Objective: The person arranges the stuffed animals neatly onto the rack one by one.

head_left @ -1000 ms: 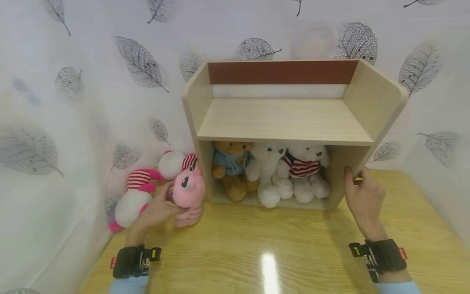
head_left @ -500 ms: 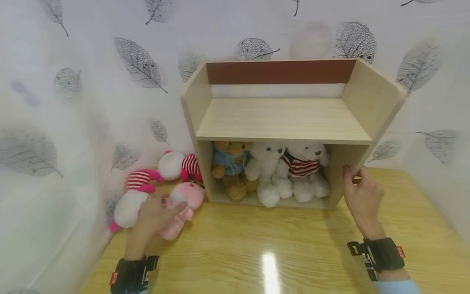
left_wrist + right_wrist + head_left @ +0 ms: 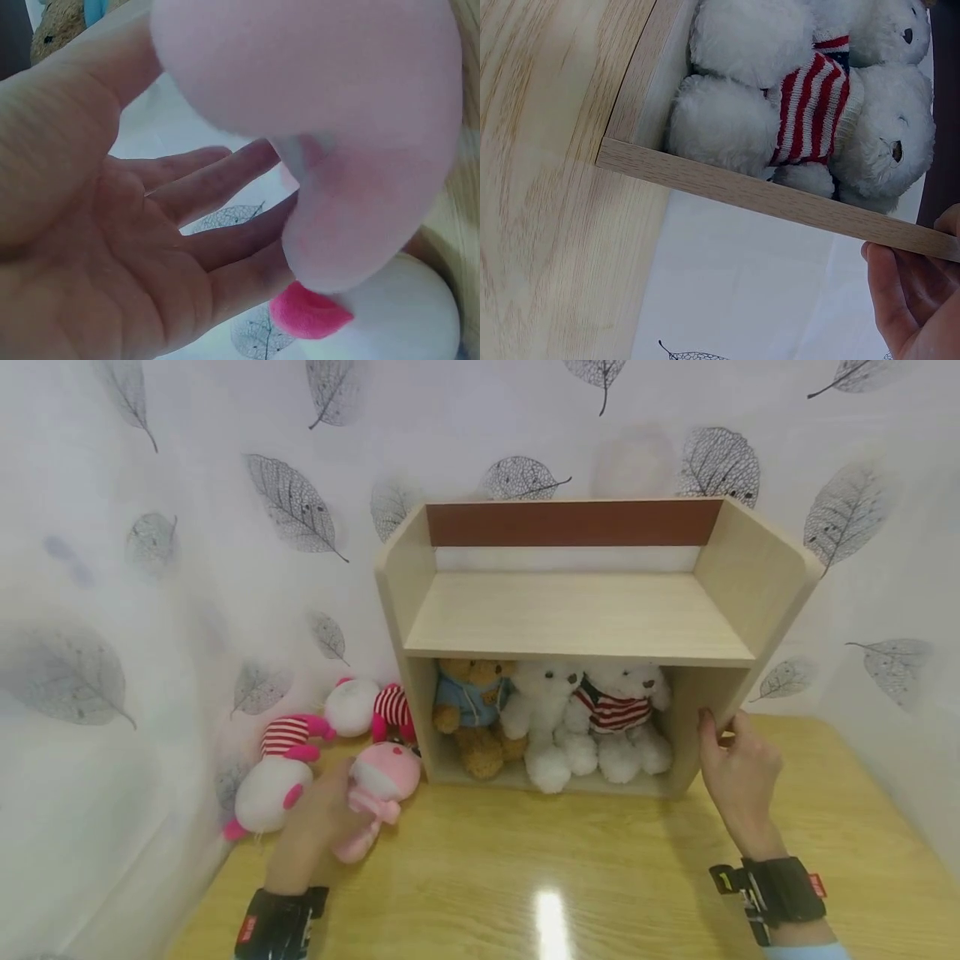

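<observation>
My left hand (image 3: 322,822) is around a pink plush toy (image 3: 386,770), which lies tilted beside the shelf's left side. In the left wrist view the thumb is on one side of the plush toy (image 3: 360,97) and the spread fingers reach behind its other side. My right hand (image 3: 742,781) grips the front edge of the right side panel of a small wooden shelf (image 3: 585,614). The right wrist view has the thumb and fingers (image 3: 891,296) on either side of that panel (image 3: 765,201).
Sitting in the lower compartment are a brown bear (image 3: 480,753) in a blue hoodie, a white bear (image 3: 551,727) and another white plush (image 3: 622,714) in a striped sweater. Two pink-and-white plush toys lie left, one in front (image 3: 270,793) and one behind (image 3: 352,706). Leaf-patterned covering (image 3: 187,635) surrounds the table (image 3: 480,860).
The pink plush toy has been turned over, from showing its eye to lying tilted, its body toward me. My left hand has shifted round it. My right hand has stayed on the panel.
</observation>
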The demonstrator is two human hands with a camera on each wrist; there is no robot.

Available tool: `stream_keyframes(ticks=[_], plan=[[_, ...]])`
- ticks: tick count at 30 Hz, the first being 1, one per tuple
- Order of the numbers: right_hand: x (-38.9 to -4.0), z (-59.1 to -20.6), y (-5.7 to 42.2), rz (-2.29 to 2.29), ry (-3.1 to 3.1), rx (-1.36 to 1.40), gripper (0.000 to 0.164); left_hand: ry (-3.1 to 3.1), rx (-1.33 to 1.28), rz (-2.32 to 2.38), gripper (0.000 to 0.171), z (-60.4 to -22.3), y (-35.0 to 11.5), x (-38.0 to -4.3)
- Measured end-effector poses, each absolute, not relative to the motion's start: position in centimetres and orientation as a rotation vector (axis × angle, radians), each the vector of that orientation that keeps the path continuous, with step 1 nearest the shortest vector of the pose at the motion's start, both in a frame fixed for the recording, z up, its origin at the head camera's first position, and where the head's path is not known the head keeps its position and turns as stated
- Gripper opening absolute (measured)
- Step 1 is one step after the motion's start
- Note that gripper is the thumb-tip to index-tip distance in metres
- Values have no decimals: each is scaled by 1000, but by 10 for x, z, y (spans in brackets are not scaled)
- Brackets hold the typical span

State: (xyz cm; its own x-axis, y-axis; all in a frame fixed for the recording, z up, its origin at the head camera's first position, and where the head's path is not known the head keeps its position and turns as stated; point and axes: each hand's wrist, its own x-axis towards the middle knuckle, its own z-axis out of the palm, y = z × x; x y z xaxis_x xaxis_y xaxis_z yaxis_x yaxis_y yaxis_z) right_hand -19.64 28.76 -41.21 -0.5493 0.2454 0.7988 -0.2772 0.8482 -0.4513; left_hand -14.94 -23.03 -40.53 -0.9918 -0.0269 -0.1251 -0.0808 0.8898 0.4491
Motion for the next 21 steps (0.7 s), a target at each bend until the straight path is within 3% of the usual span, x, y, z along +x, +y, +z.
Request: stream_keyframes(ticks=[6, 13, 21], plan=[[-195, -412, 287, 682, -2041, 19, 26, 3003, -117, 578, 83, -408, -227, -146], [-196, -413, 288, 702, -2061, 11, 28, 2961, -170, 601, 65, -408, -227, -149], [-196, -414, 289, 680, -2061, 23, 28, 2752, -226, 711, 67, -396, -232, -152]])
